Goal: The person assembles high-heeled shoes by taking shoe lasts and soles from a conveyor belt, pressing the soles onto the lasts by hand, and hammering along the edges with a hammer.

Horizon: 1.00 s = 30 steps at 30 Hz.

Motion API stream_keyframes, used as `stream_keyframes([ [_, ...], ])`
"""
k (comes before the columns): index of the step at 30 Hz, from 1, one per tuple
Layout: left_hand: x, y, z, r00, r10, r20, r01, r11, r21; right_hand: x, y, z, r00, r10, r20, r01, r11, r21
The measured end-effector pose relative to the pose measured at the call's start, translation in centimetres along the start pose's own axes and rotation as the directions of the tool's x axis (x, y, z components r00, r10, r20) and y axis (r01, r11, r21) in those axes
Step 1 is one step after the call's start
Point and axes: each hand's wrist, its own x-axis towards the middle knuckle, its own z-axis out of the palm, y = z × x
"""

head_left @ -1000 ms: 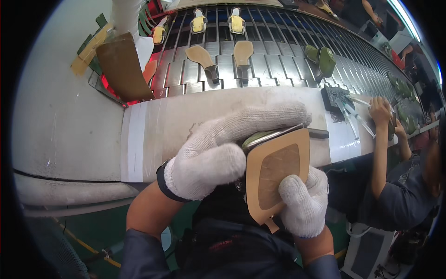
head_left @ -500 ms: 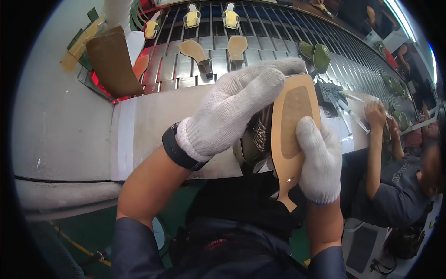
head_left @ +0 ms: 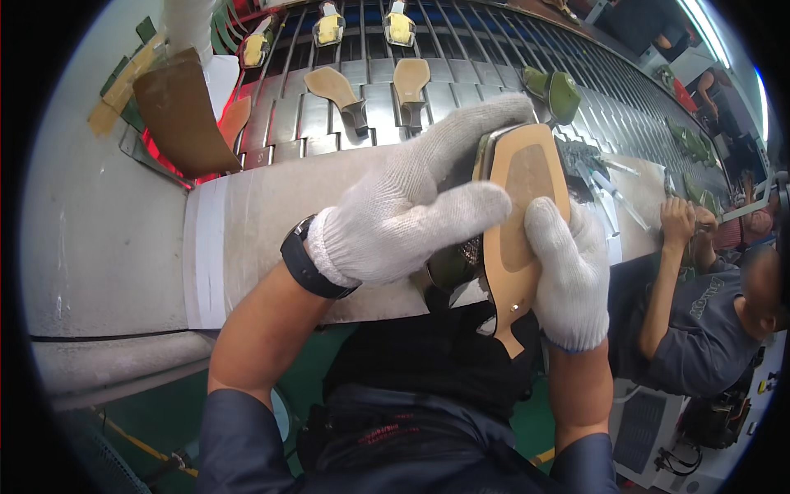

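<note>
We hold a shoe (head_left: 518, 222) sole-up over the near edge of the counter (head_left: 263, 239), just in front of our chest. Its tan sole faces us, pointed toe away, narrow heel end toward our body; a dark green upper shows under the sole on its left edge. Both our hands wear white knitted gloves. Our left hand (head_left: 403, 222) comes in from the left and lies across the shoe's side: the grip is closed around the upper, with the index finger stretched along the toe edge and the thumb pressed against the sole's left rim. A black watch sits on that wrist. Our right hand (head_left: 568, 272) wraps the shoe's right side, its grip closed as well, fingers curled behind and thumb on the sole's right rim.

Beyond the counter runs a slatted conveyor (head_left: 461, 90) carrying two tan soles with heels (head_left: 374, 86), yellow pieces (head_left: 362, 25) farther up and green shoes (head_left: 555, 86) to the right. A brown curved sheet (head_left: 177, 115) stands at the upper left. To our right another person in a grey shirt (head_left: 699, 329) works at the same counter.
</note>
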Motion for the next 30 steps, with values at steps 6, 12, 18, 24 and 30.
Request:
stream_keyframes([
  [6,-2.8,2.6,1.2,0.975,-0.166,-0.146,0.110,0.938,-0.327,-2.0,-0.4,2.1,0.995,0.001,0.100,-0.010,0.996,0.093],
  [12,-7.3,5.4,2.2,0.953,-0.121,-0.277,0.056,0.971,-0.234,-4.9,2.9,2.4,0.972,-0.213,0.094,0.227,0.958,-0.174],
  [18,-9.9,8.7,2.3,0.881,-0.147,-0.450,0.140,0.989,-0.050,-5.3,1.1,5.3,0.940,-0.280,0.195,0.327,0.902,-0.282],
  [24,-10.5,9.8,1.1,0.805,-0.245,-0.540,0.191,0.969,-0.155,-4.7,1.2,7.0,0.903,-0.307,0.302,0.393,0.874,-0.285],
  [30,-10.7,11.0,0.7,0.783,-0.206,-0.587,0.236,0.971,-0.025,-4.3,0.7,8.0,0.862,-0.292,0.413,0.429,0.856,-0.289],
])
